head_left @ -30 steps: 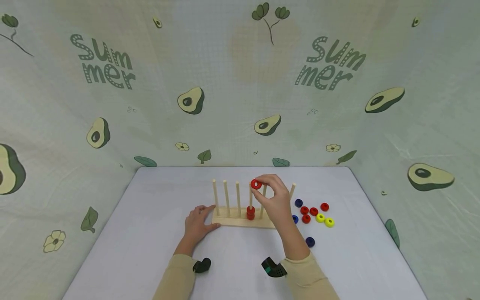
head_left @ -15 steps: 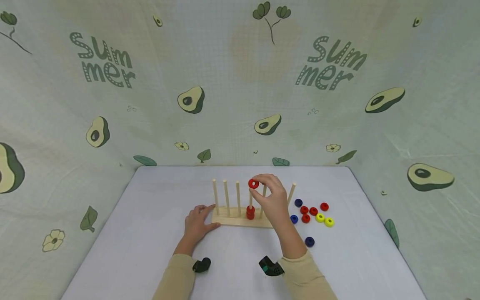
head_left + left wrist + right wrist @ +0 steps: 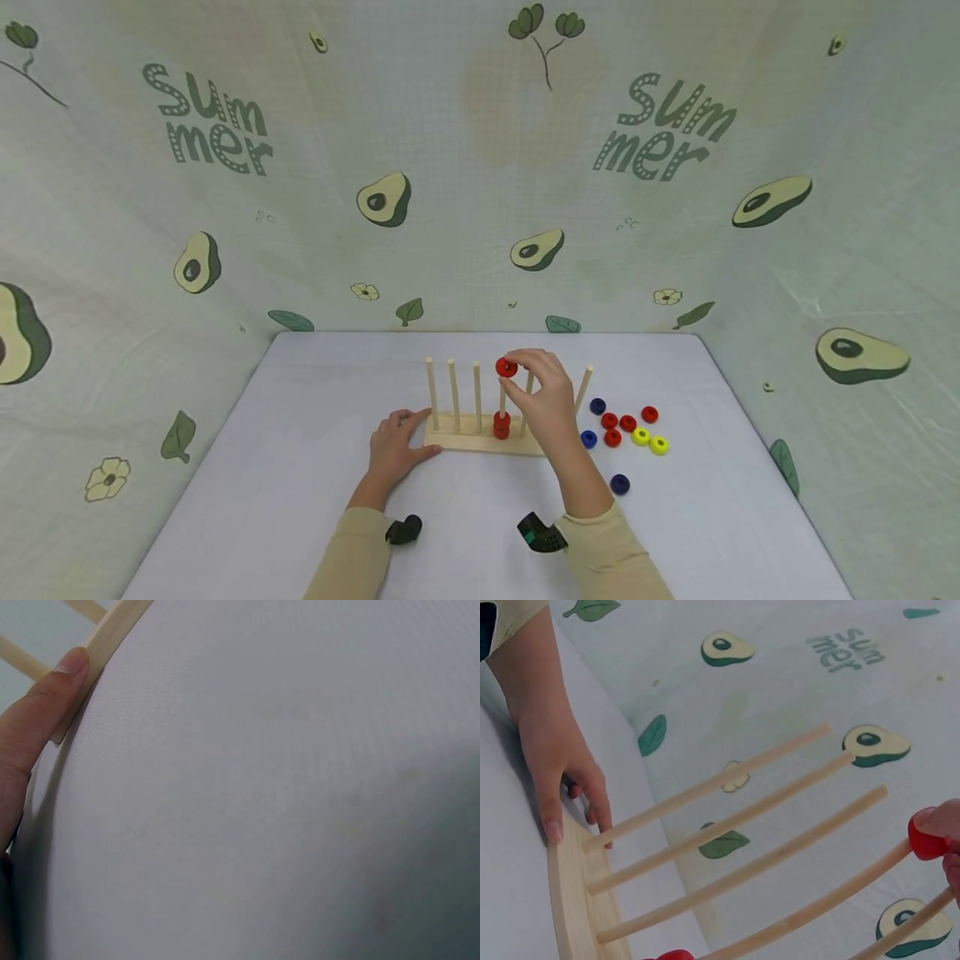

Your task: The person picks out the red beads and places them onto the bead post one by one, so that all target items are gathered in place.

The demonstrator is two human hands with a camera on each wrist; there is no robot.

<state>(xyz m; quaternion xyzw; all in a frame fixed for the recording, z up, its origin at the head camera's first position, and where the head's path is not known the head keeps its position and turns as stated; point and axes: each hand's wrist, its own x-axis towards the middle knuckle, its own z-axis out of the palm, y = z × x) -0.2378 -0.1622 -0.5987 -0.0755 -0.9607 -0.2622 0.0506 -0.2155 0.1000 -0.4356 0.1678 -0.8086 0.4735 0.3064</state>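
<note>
A wooden peg stand (image 3: 468,442) with a row of upright pegs sits on the table. My left hand (image 3: 393,447) grips its left end, thumb on the front edge and fingers at the back; the thumb (image 3: 54,701) also shows in the left wrist view. Between thumb and fingertips, my right hand (image 3: 550,406) pinches a red ring (image 3: 506,367) at the top of the fourth peg from the left. In the right wrist view this ring (image 3: 928,834) overlaps the peg's tip. Stacked red rings (image 3: 501,425) sit low on that same peg. My right hand hides part of the stand's right side.
Right of the stand lie loose rings: several red ones (image 3: 627,423), two yellow ones (image 3: 659,445) and several blue ones (image 3: 619,484). A patterned cloth (image 3: 450,275) rises behind and beside the white table (image 3: 315,400).
My right hand has shifted slightly left, bringing the red ring onto the line of the fourth peg's top, and the ring has tilted. The left hand keeps its place on the stand.
</note>
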